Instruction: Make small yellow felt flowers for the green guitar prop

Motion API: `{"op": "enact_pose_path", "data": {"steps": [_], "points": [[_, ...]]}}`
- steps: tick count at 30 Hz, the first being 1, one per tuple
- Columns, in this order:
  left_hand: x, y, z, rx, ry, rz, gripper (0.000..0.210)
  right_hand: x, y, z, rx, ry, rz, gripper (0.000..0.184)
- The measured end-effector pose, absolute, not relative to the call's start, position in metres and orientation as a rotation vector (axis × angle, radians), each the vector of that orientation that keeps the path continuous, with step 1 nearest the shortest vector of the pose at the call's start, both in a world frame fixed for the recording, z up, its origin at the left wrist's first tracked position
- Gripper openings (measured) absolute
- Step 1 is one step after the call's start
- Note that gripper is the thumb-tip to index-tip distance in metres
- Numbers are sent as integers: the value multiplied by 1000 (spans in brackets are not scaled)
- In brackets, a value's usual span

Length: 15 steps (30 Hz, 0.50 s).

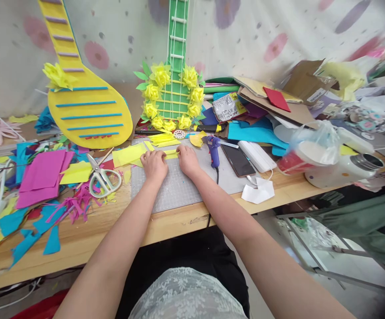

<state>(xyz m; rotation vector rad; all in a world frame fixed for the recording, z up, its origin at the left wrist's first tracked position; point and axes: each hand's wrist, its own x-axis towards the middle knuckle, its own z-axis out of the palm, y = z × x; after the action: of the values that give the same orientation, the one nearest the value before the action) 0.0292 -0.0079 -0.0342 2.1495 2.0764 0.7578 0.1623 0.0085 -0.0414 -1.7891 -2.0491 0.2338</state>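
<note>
A narrow yellow paper strip point(171, 154) lies across the grey cutting mat point(170, 190) between my two hands. My left hand point(154, 165) has its curled fingers on the strip's left end. At the other end, the fingers of my right hand point(188, 160) are closed on the strip. Beside my left hand rests a sheet of yellow crepe paper point(128, 155). A purple glue gun point(213, 151) lies just right of my right hand. Behind the hands is a pile of yellow strips point(161, 139). My fingertips are partly hidden.
Behind the mat stand a yellow paper guitar point(91, 108) and a green one point(177, 48) with yellow flowers. Scissors point(102, 179) and magenta paper point(42, 175) lie left. Right are a phone point(238, 160), a white power bank point(257, 156) and an open white bottle point(338, 170).
</note>
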Motion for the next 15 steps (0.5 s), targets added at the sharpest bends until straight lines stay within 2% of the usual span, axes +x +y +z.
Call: {"op": "enact_pose_path", "data": {"steps": [7,15], "points": [[29,5,-21,2110,2029,749,27,161,7,-40,-1789,-2013,191,29],[29,38,-13,2278,1919,367,23,162,6,-37,-1752,-1956,253,32]]}}
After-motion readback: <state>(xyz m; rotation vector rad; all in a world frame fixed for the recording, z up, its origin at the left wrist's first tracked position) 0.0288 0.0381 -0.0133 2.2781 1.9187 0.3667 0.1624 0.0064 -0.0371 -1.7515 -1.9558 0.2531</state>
